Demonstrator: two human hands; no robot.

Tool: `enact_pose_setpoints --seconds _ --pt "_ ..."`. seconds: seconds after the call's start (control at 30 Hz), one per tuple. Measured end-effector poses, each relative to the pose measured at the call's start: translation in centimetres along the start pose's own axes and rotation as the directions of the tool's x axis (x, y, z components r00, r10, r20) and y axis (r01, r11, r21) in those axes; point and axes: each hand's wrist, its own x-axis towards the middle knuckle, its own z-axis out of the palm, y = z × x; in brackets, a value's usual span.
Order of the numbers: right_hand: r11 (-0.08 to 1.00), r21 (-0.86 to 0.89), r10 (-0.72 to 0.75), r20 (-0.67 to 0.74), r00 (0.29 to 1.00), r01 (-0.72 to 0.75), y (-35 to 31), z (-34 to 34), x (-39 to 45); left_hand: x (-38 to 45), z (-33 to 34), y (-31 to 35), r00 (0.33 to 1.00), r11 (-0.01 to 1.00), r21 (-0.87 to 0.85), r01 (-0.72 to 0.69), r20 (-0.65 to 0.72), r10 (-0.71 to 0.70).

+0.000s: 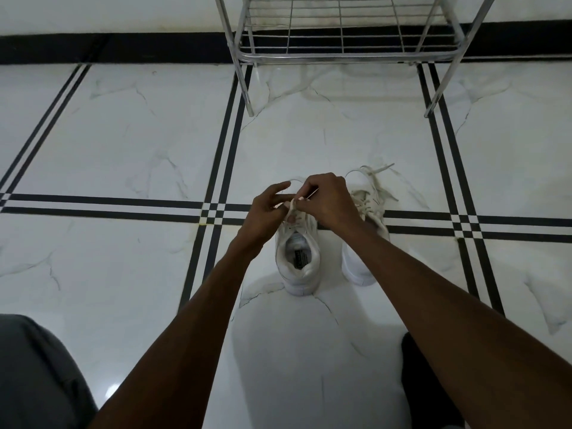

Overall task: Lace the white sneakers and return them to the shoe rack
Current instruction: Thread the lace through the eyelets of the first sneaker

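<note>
Two white sneakers stand side by side on the floor, toes pointing away from me. Over the left sneaker (298, 261) my left hand (267, 212) and my right hand (328, 201) meet, both pinching its white lace (292, 205) above the tongue. My hands hide the front half of that shoe. The right sneaker (365, 209) stands just to the right, partly behind my right forearm, with its lace ends (382, 170) lying loose past the toe. The metal shoe rack (340, 54) stands farther ahead, its wire shelves bare.
The floor is glossy white marble tile with black double stripes (213, 215). A black skirting band runs along the wall behind the rack. My knees show at the bottom left (37, 376) and bottom right (424, 379).
</note>
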Motion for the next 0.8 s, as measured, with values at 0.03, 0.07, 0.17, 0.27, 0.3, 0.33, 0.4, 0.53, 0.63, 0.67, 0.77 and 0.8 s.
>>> enact_pose_setpoints --seconds 0.03,0.07,0.17,0.27,0.3,0.33,0.4,0.53,0.63,0.67,0.77,0.8 --pt "0.999 0.032 0.019 -0.018 1.0 -0.018 0.1 -0.1 0.0 0.1 0.0 0.1 1.0 1.0 0.022 -0.02 0.007 0.02" --pt "0.997 0.066 0.04 -0.034 0.999 -0.037 0.1 -0.2 0.0 0.1 0.1 0.1 0.999 0.998 0.043 -0.037 0.012 0.037" --pt "0.983 0.149 0.109 -0.037 0.993 -0.102 0.6 -0.6 -0.1 0.1 0.2 0.0 0.998 0.992 0.117 -0.056 0.015 0.055" --pt "0.977 0.155 0.144 0.017 0.989 -0.145 0.8 -1.2 -0.2 0.3 0.1 -0.4 0.996 0.973 0.222 -0.064 -0.051 0.077" --pt "0.976 0.139 0.162 0.034 0.986 -0.165 0.9 -1.5 -0.2 0.4 0.1 -0.5 0.993 0.96 0.273 -0.065 -0.074 0.088" --pt "0.975 0.112 0.188 0.04 0.981 -0.191 1.0 -1.7 -0.1 0.4 0.0 -0.5 0.99 0.942 0.329 -0.063 -0.095 0.1" --pt "0.967 0.016 0.254 0.003 0.967 -0.254 1.8 -2.0 0.2 0.3 -0.2 -0.6 0.981 0.887 0.458 -0.062 -0.133 0.138" --pt "0.858 -0.292 0.405 -0.121 0.906 -0.423 3.1 -3.2 -0.2 -1.7 -2.4 -1.3 0.958 0.662 0.749 -0.002 -0.189 0.216" --pt "0.808 -0.438 0.361 -0.161 0.918 -0.395 2.7 -3.2 -1.2 -3.0 -3.2 -1.9 0.952 0.611 0.789 0.059 -0.228 0.203" --pt "0.801 -0.476 0.322 -0.168 0.932 -0.363 2.6 -3.0 -1.3 -3.2 -3.2 -2.0 0.948 0.602 0.796 0.063 -0.237 0.213" --pt "0.786 -0.536 0.254 -0.174 0.951 -0.308 2.7 -2.4 -1.5 -3.1 -3.1 -2.3 0.93 0.566 0.821 0.075 -0.261 0.257" --pt "0.783 -0.549 0.239 -0.167 0.957 -0.292 2.8 -2.4 -1.6 -3.1 -3.1 -2.5 0.925 0.554 0.828 0.082 -0.271 0.267"
